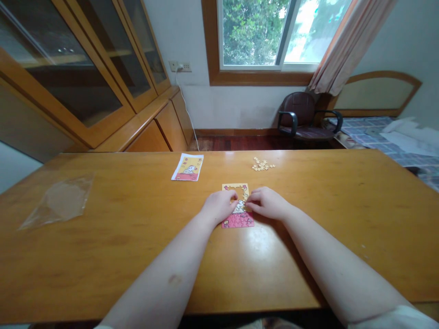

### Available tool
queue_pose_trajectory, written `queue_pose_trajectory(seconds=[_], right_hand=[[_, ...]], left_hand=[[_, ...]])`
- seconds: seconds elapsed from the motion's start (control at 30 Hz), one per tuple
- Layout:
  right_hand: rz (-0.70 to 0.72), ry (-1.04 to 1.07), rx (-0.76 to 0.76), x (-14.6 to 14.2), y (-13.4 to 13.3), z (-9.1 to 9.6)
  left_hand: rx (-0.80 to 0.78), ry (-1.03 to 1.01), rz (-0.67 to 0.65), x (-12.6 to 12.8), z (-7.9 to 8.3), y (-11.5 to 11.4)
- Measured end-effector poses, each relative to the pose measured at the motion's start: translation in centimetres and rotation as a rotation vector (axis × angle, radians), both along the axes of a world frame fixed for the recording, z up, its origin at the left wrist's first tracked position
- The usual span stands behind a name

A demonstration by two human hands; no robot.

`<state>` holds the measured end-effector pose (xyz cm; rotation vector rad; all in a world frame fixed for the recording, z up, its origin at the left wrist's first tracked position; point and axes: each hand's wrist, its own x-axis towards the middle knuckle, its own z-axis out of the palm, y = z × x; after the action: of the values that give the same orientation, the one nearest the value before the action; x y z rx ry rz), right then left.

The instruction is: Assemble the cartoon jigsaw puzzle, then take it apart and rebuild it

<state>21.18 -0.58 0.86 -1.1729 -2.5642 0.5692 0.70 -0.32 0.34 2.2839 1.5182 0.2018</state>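
A small jigsaw puzzle (239, 220) lies partly assembled in the middle of the wooden table (137, 237), pink at the bottom and yellow at the top. My left hand (219, 205) rests on its left edge with fingers curled and pressed down on the pieces. My right hand (269, 202) sits at its right edge, fingertips pinched together on the puzzle; whether a loose piece is between them I cannot make out. A little heap of loose pieces (262, 164) lies farther back, beyond my right hand.
A printed picture card (188, 167) lies behind the puzzle to the left. A clear plastic bag (60, 201) lies flat at the table's left. Beyond the table stand a wooden glass-door cabinet (103, 77), a dark armchair (302, 119) and a bed (394, 137).
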Motion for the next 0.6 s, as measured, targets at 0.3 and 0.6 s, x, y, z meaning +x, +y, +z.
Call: queue_pose_trajectory(seconds=[0.3,0.6], right_hand=[[-0.017,-0.013,0.040,-0.09,0.01,-0.08],[0.000,0.000,0.073,-0.03,0.03,-0.38]], left_hand=[[0.031,-0.011,0.014,-0.05,-0.60,0.24],[0.079,-0.042,-0.060,-0.11,0.24,-0.22]])
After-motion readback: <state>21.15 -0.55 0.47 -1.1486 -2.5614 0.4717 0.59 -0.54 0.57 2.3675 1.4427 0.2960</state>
